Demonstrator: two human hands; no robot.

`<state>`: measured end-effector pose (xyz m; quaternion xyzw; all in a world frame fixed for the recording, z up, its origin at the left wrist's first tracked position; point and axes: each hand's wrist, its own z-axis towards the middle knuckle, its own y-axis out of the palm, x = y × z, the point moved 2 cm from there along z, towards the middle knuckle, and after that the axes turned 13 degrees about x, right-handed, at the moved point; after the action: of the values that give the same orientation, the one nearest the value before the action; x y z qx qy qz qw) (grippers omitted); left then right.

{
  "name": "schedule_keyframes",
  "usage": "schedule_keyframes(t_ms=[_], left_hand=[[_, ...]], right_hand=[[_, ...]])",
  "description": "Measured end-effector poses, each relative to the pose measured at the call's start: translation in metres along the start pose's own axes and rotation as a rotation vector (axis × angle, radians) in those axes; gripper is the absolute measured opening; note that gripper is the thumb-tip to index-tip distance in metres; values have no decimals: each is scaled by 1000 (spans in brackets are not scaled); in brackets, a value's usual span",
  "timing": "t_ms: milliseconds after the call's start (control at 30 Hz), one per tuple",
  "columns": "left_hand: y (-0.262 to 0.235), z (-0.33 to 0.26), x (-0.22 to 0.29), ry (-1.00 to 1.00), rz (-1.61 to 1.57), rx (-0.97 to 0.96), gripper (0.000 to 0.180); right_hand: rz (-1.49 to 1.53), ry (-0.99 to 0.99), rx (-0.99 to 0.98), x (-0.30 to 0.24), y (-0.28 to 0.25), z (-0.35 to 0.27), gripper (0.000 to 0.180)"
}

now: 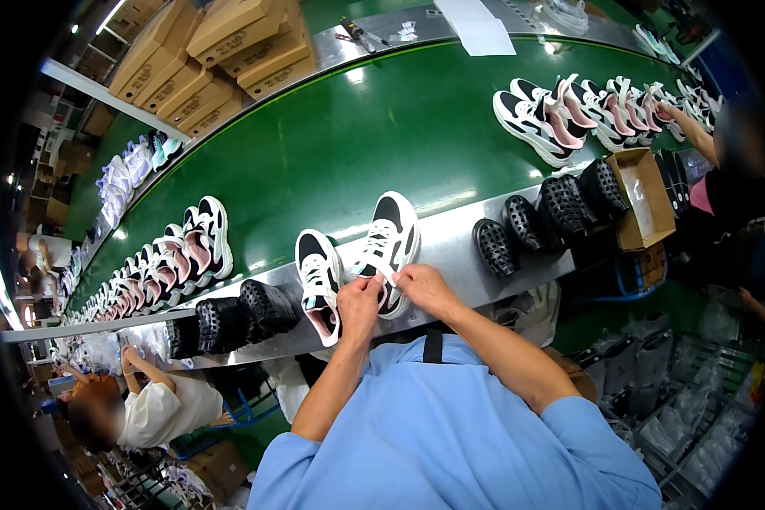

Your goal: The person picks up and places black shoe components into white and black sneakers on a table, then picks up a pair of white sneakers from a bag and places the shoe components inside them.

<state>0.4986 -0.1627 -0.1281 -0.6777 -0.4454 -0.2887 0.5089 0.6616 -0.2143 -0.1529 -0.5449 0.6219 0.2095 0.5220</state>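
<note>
A black-and-white sneaker point(391, 229) lies at the near edge of the green belt, toe pointing away from me. Its heel end reaches onto the metal edge between my hands. The fingers of my left hand point(359, 308) are pinched together at the sneaker's opening, on its left side. My right hand point(427, 291) grips the end of a white strip, which looks like the shoelace point(381, 267), across the top of the shoe. Close by on the left rests a matching sneaker point(317, 276) with a pink lining; neither hand holds it.
Black shoe-shaped pieces with holes point(521, 223) stand on the metal ledge point(450, 246) to both sides. Rows of sneakers point(166, 263) line the belt point(314, 153). An open carton point(646, 200) sits right; stacked shoeboxes point(246, 42) stand far left. Co-workers point(166, 404) are at both sides.
</note>
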Motion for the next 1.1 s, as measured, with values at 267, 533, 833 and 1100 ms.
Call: schedule_keyframes(t_ms=[267,533,833,1100], left_hand=[[-36,-18,23,681,434,111,21],[-22,24,25,1064,300,-24,22],[-137,-28,-33,861,722,-268,48],[-123,-14,-40,828,631,-360,58]], right_hand=[[-302,-245,284,-4,-9,-21,37],[-528,-341,289,-2,46,-7,32],[-601,-224,335,-16,42,-25,31],[-515,-380,282,-37,84,-41,38]])
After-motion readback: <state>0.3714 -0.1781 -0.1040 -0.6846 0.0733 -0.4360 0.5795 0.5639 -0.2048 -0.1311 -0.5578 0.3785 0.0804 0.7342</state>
